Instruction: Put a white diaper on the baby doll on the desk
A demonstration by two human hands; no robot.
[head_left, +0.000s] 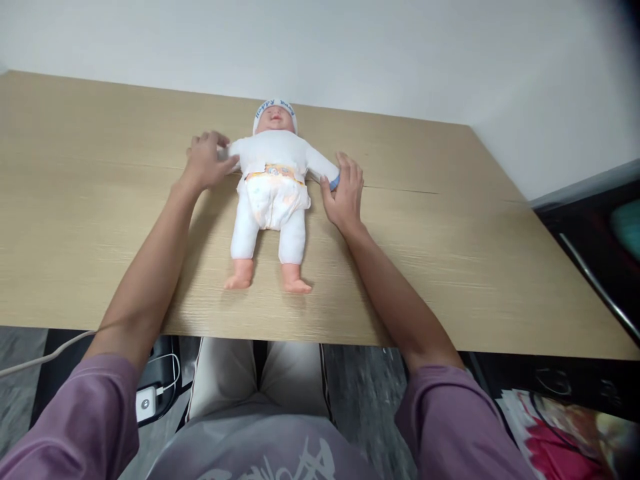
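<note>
A baby doll (273, 183) lies on its back on the wooden table (450, 253), head toward the wall. It wears a white suit, a white cap with blue letters and a diaper with a yellow waistband. My left hand (204, 160) is closed around the end of the doll's arm on the left side. On the other side, my right hand (344, 192) holds the doll's other arm at its blue cuff. The doll's bare feet point toward me.
A white wall runs behind the table. Below the near edge are my lap, a white charger and cable (146, 402) on the floor at left, and a colourful printed item (560, 427) at lower right. A dark surface with a metal bar (595, 280) stands to the right.
</note>
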